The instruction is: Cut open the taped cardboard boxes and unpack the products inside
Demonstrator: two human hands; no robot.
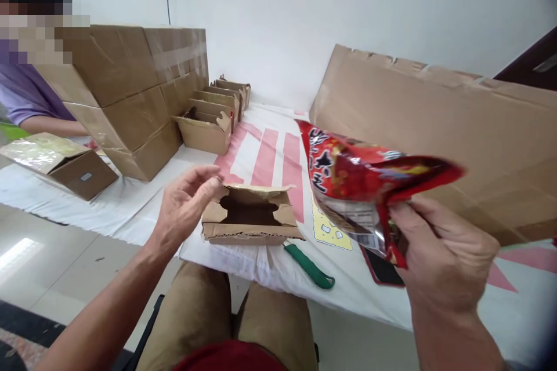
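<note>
My right hand [439, 255] pinches the lower edge of a red printed snack packet [361, 179] and holds it in the air above the table. A small open cardboard box [250, 214] sits at the table's near edge, its flaps spread. My left hand [185, 206] rests against the box's left flap, fingers loosely curled and apart, holding nothing.
A green-handled cutter [310, 266] and a dark phone [383, 269] lie near the front edge. Several folded small boxes [209, 127] line up beyond, beside stacked large cartons [130, 98]. A big carton [435, 127] stands at right. Another person [30, 98] sits at far left.
</note>
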